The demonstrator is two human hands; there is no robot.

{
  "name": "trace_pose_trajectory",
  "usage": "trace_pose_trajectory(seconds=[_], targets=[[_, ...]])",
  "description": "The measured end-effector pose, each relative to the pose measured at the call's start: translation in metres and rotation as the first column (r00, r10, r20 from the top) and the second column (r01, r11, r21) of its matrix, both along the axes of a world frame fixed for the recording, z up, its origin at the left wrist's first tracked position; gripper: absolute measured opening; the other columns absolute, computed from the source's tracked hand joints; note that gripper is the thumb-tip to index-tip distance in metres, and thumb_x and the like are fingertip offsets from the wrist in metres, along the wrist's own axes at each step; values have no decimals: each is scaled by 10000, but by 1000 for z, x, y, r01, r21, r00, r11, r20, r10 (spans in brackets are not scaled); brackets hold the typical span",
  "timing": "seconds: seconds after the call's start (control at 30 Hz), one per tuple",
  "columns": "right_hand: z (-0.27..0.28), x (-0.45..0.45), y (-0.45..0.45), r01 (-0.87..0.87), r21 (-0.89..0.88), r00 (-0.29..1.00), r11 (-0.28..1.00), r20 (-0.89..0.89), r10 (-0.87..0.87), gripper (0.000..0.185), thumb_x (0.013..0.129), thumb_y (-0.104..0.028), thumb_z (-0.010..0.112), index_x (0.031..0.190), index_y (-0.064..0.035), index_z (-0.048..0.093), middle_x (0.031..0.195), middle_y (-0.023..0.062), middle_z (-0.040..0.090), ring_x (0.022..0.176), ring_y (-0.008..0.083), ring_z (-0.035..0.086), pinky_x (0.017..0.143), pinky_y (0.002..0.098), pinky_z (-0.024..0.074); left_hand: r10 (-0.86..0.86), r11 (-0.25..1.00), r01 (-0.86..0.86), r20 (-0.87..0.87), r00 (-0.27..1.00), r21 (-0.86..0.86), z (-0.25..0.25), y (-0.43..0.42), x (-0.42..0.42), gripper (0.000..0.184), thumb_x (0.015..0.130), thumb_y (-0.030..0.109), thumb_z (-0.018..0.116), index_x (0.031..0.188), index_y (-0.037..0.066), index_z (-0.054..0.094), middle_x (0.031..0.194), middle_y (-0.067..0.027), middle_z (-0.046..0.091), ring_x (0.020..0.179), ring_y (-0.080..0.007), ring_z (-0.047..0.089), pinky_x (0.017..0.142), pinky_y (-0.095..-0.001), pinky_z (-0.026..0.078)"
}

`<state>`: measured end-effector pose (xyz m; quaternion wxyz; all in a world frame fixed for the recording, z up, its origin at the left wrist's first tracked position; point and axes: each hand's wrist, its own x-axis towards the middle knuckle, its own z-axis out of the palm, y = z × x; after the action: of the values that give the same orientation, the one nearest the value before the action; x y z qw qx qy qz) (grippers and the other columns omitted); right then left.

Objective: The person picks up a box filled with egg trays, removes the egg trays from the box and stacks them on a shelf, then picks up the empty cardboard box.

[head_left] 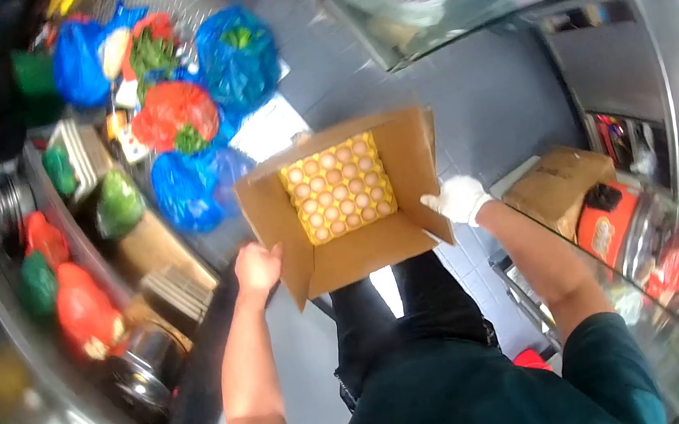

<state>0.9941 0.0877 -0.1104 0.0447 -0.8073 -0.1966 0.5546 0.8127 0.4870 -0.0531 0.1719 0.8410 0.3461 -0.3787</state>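
We grip the side flaps of the cardboard box (365,255), our left hand (259,268) on its left edge, our gloved right hand (459,201) on its right. Lifting both sides evenly would best steady the eggs (333,177) in their yellow tray (393,202), inside the box. Beyond its far left corner lies a red plastic bag (163,114).

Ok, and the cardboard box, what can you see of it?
The plain brown cardboard box is open at the top, flaps spread outward. Inside, a yellow egg tray bears rows of light-brown eggs. It sits before the person's torso, the bare left hand on its left flap, the white-gloved right hand gripping the right. What supports it underneath is hidden.
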Motion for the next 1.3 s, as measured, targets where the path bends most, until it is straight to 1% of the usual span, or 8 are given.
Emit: trace_pose_trajectory(seconds=[0.17,0.4,0.5,0.8,0.9,1.0,1.23,1.3], targets=[[108,-49,-129,275,-25,958,961,-83,-276,677,1032,-593,465,1064,-4,797,1047,264,759,1019,414,735,937,497,557,-317,948,315,69,946,43,94,-102,44,439,909,385,720,775,-30,772,818,-278,724,843,-450,740,839,-517,587],[88,-135,36,176,11,966,984,189,-174,602,1002,-549,529,1076,-16,799,1095,244,762,1050,406,733,947,488,560,-196,980,194,356,914,41,-5,54,-107,401,892,346,753,823,-49,780,836,-297,723,881,-457,744,834,-516,589],[89,-142,-3,217,-24,934,976,297,-200,578,984,-532,550,1100,-22,796,1108,245,762,1067,404,733,969,489,554,-209,972,234,430,878,-4,-32,20,-86,414,870,357,741,831,-54,770,835,-304,720,876,-470,737,831,-510,585],[120,-206,-303,575,17,805,818,163,-570,553,958,-515,549,1108,-42,792,977,196,786,956,376,750,912,481,561,-523,796,604,458,719,-40,13,-247,38,396,846,378,739,781,-12,764,842,-269,728,852,-453,740,794,-496,574],[103,-248,-409,718,237,603,655,259,-754,514,932,-485,604,1144,-49,772,1006,202,776,982,376,737,922,471,561,-609,727,684,408,680,-57,25,-367,57,447,855,436,744,801,-6,774,856,-271,729,879,-457,735,806,-499,573],[113,-294,-522,701,282,517,655,431,-740,606,919,-572,591,1090,-25,787,1017,239,765,963,393,736,885,456,566,-699,660,751,343,627,-27,13,-483,67,546,862,534,720,910,-4,796,968,-260,758,995,-449,735,879,-490,571],[163,-376,-706,911,-13,396,413,313,-863,582,949,-570,549,1040,-56,807,1017,198,775,980,376,740,883,444,571,-820,471,854,247,516,-219,68,-761,74,470,868,455,697,930,1,799,974,-268,758,993,-448,735,875,-497,574],[172,-395,-747,926,-60,372,373,326,-869,556,955,-543,555,1042,-56,809,954,185,780,958,367,743,883,436,568,-823,401,893,347,449,-205,29,-813,79,443,857,428,702,897,-4,794,946,-263,760,968,-444,740,872,-498,577]])
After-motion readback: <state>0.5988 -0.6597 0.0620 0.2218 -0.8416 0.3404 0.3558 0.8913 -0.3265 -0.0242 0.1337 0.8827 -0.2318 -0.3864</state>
